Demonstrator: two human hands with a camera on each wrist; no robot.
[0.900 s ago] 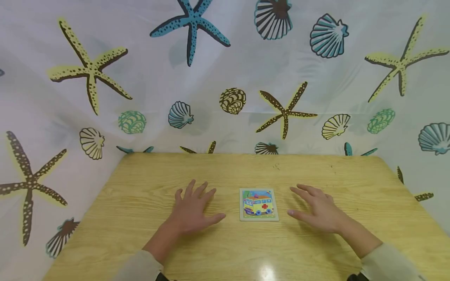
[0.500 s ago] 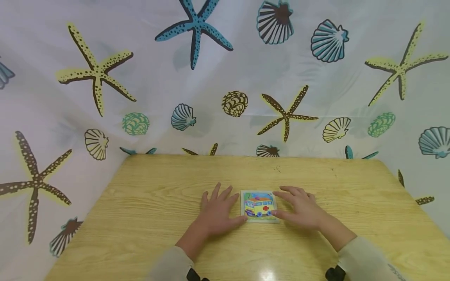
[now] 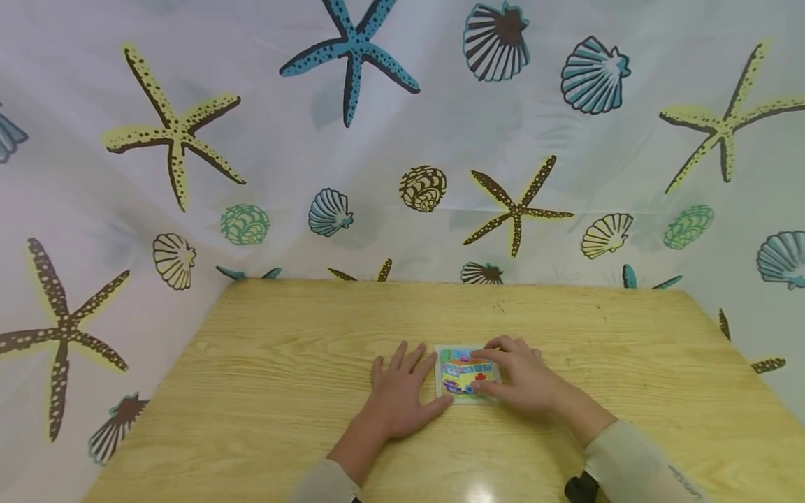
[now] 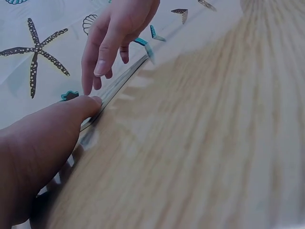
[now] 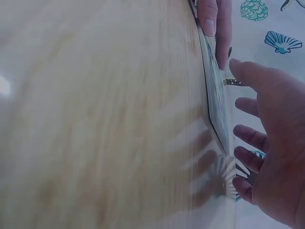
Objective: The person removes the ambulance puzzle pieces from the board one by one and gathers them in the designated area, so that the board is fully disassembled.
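Observation:
A thin square picture board [image 3: 451, 378] with a pale border, printed with a yellow and orange van bearing a red cross, lies flat on the wooden table. My left hand [image 3: 402, 404] rests at its left side with fingers spread, the thumb [image 4: 90, 106] on the near left corner. Over the board's right part hovers my right hand [image 3: 527, 379], palm down, fingers slightly bent and parted. In the right wrist view its fingertips stand above the board [image 5: 215, 90], and nothing is between them. The right hand hides the board's right edge in the head view.
The light wooden table [image 3: 283, 349] extends around the board on all sides. A white cloth [image 3: 390, 147] printed with starfish and shells hangs behind the table and along both sides.
Both hands have moved inward to the board from either side. My left thumb has come onto its near left corner, while my right hand has moved left over its right part.

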